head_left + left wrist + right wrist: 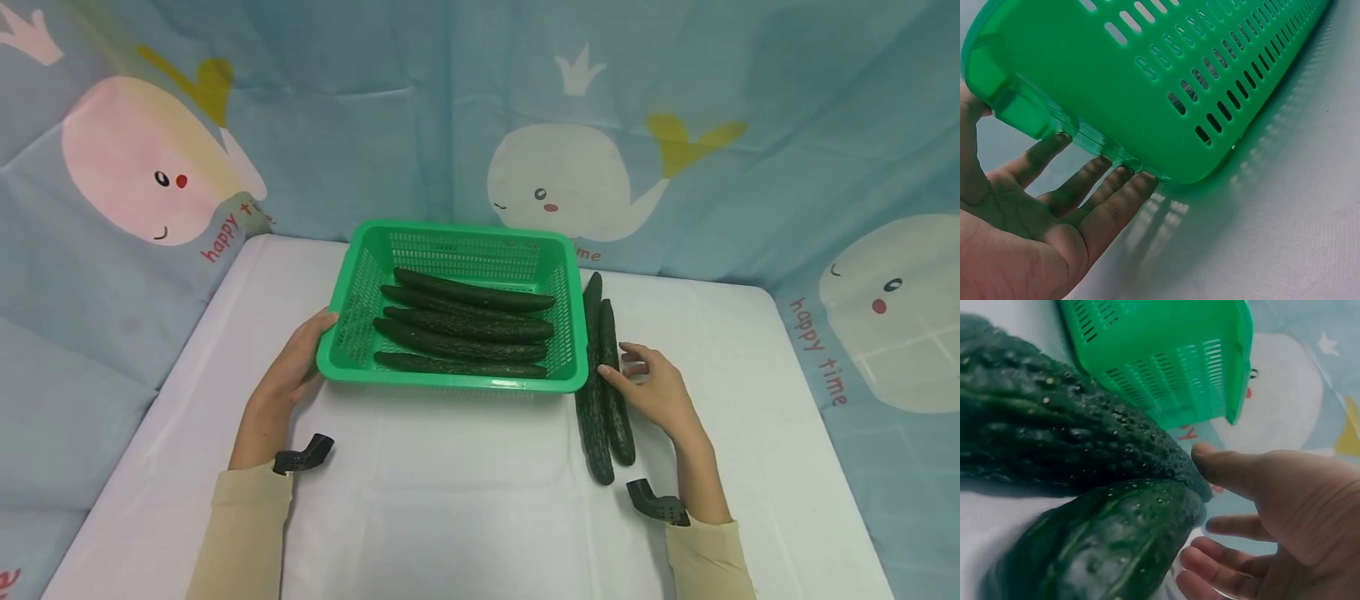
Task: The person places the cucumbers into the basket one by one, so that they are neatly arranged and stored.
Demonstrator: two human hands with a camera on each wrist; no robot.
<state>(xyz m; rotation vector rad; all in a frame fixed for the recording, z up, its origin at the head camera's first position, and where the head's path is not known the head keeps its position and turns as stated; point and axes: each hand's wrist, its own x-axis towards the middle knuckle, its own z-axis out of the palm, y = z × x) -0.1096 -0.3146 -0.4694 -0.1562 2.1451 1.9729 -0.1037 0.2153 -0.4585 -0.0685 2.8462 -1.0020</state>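
A green plastic basket (450, 383) holds several dark green cucumbers (465, 343) lying side by side. At its left end the left hand (294, 364) touches the side, thumb at the rim; in the left wrist view the fingertips of the left hand (1054, 206) rest along the basket wall (1104, 87), fingers fairly straight. Two more cucumbers (592, 400) (1066, 419) lie on the cloth right of the basket. The right hand (658, 392) is beside them, thumb over the nearer one, fingers loosely bent; in the right wrist view the right hand (1272, 519) grips neither.
A white cloth (465, 500) covers the table. Behind and at both sides hangs a blue curtain (435, 125) with whale prints, close to the basket's back edge. Each wrist wears a black device (303, 456), over beige sleeves.
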